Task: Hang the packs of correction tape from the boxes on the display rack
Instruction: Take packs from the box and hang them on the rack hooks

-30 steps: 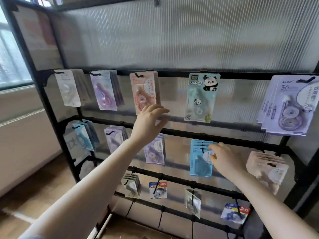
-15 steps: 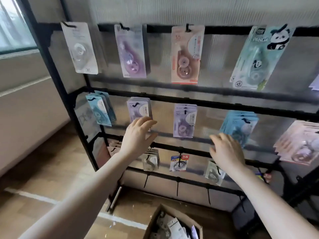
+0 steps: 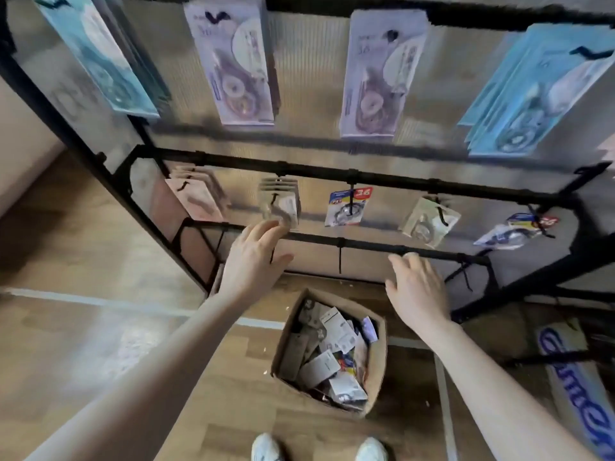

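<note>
An open cardboard box (image 3: 377, 354) full of loose correction tape packs (image 3: 324, 361) stands on the floor in front of the black display rack (image 3: 366, 245). Both my hands hang empty in front of the rack's low bars, above the box. My left hand (image 3: 251, 261) has relaxed fingers just under a clear pack (image 3: 283, 204) on a hook. My right hand (image 3: 417, 291) is spread open near the lowest bar. Purple packs (image 3: 238, 71) and blue packs (image 3: 529, 104) hang on the row above.
A second box with blue lettering (image 3: 579, 371) lies on the floor at the right, under the rack's leg. My white shoes (image 3: 319, 449) stand on the wooden floor just behind the open box. A wall runs along the left.
My view has tilted down from the upper rows to the floor box. Both hands have dropped from the hanging packs to the lowest bars, still empty.
</note>
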The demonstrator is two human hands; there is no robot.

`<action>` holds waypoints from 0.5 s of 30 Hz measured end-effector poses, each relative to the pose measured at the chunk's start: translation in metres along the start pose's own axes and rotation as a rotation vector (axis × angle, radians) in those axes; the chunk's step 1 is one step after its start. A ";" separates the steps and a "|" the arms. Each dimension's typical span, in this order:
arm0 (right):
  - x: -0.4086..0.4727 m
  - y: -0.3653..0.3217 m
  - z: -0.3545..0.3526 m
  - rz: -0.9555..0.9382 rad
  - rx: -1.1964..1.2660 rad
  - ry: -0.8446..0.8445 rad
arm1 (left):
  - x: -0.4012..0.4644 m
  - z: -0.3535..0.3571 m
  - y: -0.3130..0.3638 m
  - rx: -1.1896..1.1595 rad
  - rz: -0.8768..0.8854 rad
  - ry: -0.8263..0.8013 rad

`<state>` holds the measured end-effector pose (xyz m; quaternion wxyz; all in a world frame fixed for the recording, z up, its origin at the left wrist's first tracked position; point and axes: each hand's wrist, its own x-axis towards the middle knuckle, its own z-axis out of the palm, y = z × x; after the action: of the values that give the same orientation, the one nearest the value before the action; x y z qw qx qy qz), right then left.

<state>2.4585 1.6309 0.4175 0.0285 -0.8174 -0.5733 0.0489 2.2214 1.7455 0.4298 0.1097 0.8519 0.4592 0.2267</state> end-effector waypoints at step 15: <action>-0.023 0.092 0.346 0.173 0.032 -0.334 | -0.142 0.330 -0.086 -0.021 -0.097 -0.429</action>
<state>2.4979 1.5746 0.0651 -0.0582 -0.8435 -0.4969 0.1954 2.2514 1.6826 0.0672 0.2244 0.8563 0.4635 0.0395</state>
